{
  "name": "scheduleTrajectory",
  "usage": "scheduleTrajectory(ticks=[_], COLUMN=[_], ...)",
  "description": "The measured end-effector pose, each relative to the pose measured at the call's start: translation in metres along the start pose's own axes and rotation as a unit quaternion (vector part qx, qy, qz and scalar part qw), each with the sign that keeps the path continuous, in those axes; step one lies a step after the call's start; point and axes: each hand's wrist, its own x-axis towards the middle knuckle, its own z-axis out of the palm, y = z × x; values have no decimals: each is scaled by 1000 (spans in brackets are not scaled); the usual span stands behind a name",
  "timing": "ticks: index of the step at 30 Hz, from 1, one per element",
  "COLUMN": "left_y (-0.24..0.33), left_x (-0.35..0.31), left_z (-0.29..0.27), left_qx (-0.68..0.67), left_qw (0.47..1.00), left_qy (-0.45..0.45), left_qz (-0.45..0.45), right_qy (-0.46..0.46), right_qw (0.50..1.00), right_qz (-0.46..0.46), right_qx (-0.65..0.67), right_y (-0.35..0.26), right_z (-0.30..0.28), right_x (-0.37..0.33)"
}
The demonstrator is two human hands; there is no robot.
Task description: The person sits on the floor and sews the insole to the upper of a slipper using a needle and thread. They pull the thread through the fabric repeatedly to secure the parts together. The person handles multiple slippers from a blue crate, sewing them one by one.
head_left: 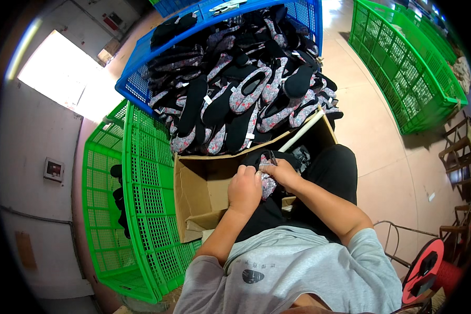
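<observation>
Both of my hands meet above my lap, closed on a slipper [268, 187] with a grey and pink floral pattern. My left hand [244, 187] grips its left side, fingers curled in. From the right, my right hand [282, 172] pinches the slipper's upper part. A small dark shape shows between the hands, too unclear to name. Just beyond them, a large heap of floral slippers with black soles [250, 90] fills a blue plastic crate [133, 78] and spills over its near side.
An open cardboard box [191, 183] stands before my knees, a pale tube [306, 130] along its right side. Green crates flank me: one left [146, 172] close by, another [397, 68] farther right. A red round-ended spool [426, 267] is at lower right, near wooden stools [458, 144].
</observation>
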Motion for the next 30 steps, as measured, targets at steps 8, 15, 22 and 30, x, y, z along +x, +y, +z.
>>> scheduleTrajectory(ticks=[8, 15, 22, 30], left_y=[-27, -27, -42, -40], left_x=[-39, -43, -33, -36], left_z=[28, 42, 47, 42], left_qx=[-439, -523, -417, -359], left_qw=[878, 834, 894, 915], left_qy=[5, 25, 23, 44], left_qz=[-189, -173, -162, -181], right_qy=[0, 19, 45, 79], right_qw=[985, 976, 972, 982], right_qz=[58, 87, 30, -3], right_qx=[160, 199, 227, 170], right_y=[-13, -26, -12, -8], right_z=[6, 5, 7, 15], right_x=[6, 5, 15, 14])
